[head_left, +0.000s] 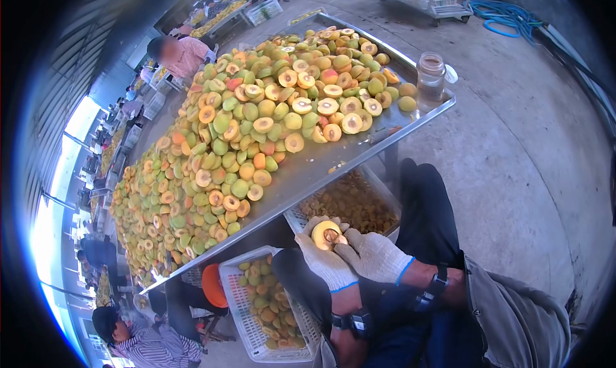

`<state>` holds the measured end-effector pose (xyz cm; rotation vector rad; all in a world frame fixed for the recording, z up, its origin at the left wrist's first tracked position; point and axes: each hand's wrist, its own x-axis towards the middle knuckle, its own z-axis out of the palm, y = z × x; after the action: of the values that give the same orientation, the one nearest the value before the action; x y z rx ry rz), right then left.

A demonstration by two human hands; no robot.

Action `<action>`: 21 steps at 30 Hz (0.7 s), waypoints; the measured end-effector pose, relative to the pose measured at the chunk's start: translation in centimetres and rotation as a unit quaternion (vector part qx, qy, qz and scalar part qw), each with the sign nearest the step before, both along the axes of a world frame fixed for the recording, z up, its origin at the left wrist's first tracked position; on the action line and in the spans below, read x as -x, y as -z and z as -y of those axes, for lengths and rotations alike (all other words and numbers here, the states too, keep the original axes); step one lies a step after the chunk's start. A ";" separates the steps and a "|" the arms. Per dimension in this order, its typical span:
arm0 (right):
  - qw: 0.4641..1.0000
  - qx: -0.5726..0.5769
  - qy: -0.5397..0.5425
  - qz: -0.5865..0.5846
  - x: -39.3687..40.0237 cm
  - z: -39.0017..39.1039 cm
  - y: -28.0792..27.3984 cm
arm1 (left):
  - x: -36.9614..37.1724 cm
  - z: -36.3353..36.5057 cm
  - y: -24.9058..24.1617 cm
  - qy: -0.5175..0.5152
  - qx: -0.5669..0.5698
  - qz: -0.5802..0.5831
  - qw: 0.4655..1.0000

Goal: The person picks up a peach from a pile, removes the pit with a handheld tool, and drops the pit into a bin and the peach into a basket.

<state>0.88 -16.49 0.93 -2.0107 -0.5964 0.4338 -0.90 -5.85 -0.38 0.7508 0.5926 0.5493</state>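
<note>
My left hand (325,263), in a white knit glove with a blue cuff edge, cups a halved yellow peach (325,232) with its cut face up. A dark brown hollow, or part of the pit, shows in the flesh. My right hand (380,257), gloved alike, is closed with its fingertips against the right side of the peach half. Whether it holds a small tool is hidden by the fingers. Both hands are above my lap, just in front of a white crate of brown pits (350,201).
A metal table (308,182) bears a large heap of cut peaches (237,137). On its right corner stands a clear jar (430,76). A white crate (234,297) of peach pieces is on the floor at left, near an orange container (213,286). Other people (151,342) sit along the left.
</note>
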 end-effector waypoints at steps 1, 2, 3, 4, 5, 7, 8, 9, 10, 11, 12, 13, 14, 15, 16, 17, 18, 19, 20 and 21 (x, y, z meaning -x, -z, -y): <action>1.000 0.008 0.001 -0.004 0.1 0.0 -0.1 | 0.0 0.1 0.0 -0.005 -0.030 -0.005 1.000; 1.000 0.008 0.002 -0.004 0.2 0.0 0.1 | 0.0 0.2 0.0 -0.011 -0.059 -0.009 0.998; 1.000 0.015 0.001 0.011 0.3 -0.1 0.3 | 0.1 0.3 0.1 -0.011 -0.059 -0.009 0.998; 0.999 0.022 0.000 0.027 0.4 -0.1 0.5 | 0.1 0.3 0.2 -0.014 -0.056 -0.007 0.998; 0.999 0.021 0.001 0.027 0.4 -0.1 0.6 | 0.1 0.2 0.3 -0.018 -0.053 -0.005 0.998; 0.999 0.007 0.004 0.040 0.4 -0.1 0.8 | 0.1 0.2 0.5 -0.018 -0.049 -0.002 0.999; 0.999 0.007 0.004 0.040 0.3 -0.1 0.6 | 0.1 0.2 0.5 -0.018 -0.045 0.000 0.999; 0.999 0.013 0.007 0.031 0.3 -0.2 0.2 | 0.1 0.3 0.5 -0.017 -0.045 0.000 0.999; 1.000 0.018 0.010 0.022 0.3 -0.2 -0.1 | 0.0 0.3 0.3 -0.022 -0.037 0.000 0.999; 1.000 0.018 0.010 0.022 0.4 -0.2 -0.2 | 0.0 0.4 0.2 -0.027 -0.029 0.001 0.999; 1.000 0.020 0.013 0.020 0.5 -0.2 -0.3 | 0.1 0.5 0.0 -0.026 -0.029 0.000 0.999; 0.999 0.023 0.015 0.017 0.5 -0.2 -0.3 | 0.1 0.6 -0.3 -0.024 -0.024 0.000 0.999; 0.999 0.023 0.015 0.017 0.5 -0.2 -0.2 | 0.1 0.7 -0.4 -0.023 -0.017 0.000 1.000; 1.000 0.021 0.015 0.016 0.6 -0.3 0.1 | 0.1 0.6 -0.4 -0.023 -0.016 0.000 1.000; 1.000 0.019 0.016 0.014 0.6 -0.3 0.2 | 0.1 0.5 -0.4 -0.016 -0.009 -0.004 1.000; 1.000 0.019 0.018 0.015 0.6 -0.4 0.3 | 0.0 0.5 -0.5 -0.008 -0.001 -0.008 1.000; 0.999 0.024 0.020 0.008 0.5 -0.5 0.3 | -0.1 0.5 -0.6 -0.007 0.000 -0.007 1.000; 0.999 0.030 0.022 0.000 0.6 -0.7 0.4 | -0.2 0.6 -0.6 -0.016 -0.037 -0.027 0.999; 0.999 0.030 0.024 -0.002 0.6 -0.8 0.7 | -0.2 0.6 -0.6 -0.025 -0.074 -0.047 0.996; 0.999 0.027 0.018 -0.005 0.5 -0.9 1.0 | -0.2 0.3 -0.2 -0.024 -0.073 -0.049 0.996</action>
<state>0.40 -15.59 -0.04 -2.0654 -0.5473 0.4428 -0.72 -6.13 -0.18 0.9074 0.6672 0.6074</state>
